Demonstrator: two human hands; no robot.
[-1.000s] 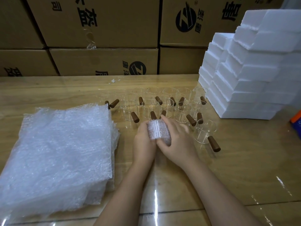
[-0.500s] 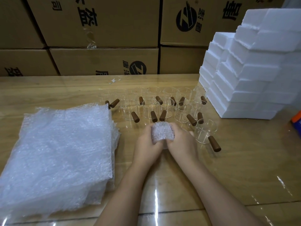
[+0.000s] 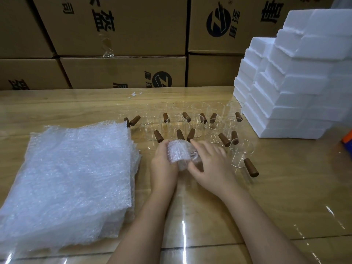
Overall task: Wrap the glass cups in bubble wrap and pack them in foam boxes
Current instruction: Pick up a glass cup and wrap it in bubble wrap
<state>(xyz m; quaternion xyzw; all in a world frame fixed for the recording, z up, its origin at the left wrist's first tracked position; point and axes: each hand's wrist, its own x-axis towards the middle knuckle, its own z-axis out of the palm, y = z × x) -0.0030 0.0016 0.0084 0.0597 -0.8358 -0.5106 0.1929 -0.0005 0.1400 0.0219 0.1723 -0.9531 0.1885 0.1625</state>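
Slippage is the danger: left hand (image 3: 163, 167) and right hand (image 3: 210, 164) curl their fingers round the wrapped cup (image 3: 178, 152) over the desk (image 3: 285, 191). A looser grip could let it unroll or knock the bare cups (image 3: 192, 123) just beyond.

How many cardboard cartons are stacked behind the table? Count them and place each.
6 cardboard cartons: top row left, middle, right; bottom row left, middle, right. More may hide behind the foam boxes.

Stacked cardboard boxes (image 3: 122, 25), glossy wooden table (image 3: 285, 197), orange object (image 3: 348, 139) far right
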